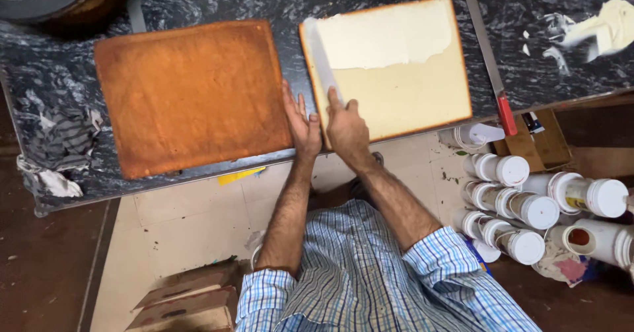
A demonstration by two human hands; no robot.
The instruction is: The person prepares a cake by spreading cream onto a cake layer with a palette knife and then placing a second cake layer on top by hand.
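Two flat rectangular sponge cake sheets lie on a dark marble counter. The brown sheet is on the left. The pale sheet on the right has white cream over its far half. My right hand grips a long knife whose blade lies along the pale sheet's left edge. Between the two sheets, my left hand rests flat with its fingers apart, touching the brown sheet's right edge.
A long metal ruler with a red end lies right of the pale sheet. Smears of cream mark the counter's far right. A crumpled cloth sits at the left. Several white-lidded jars are stacked below the counter; cardboard boxes on the floor.
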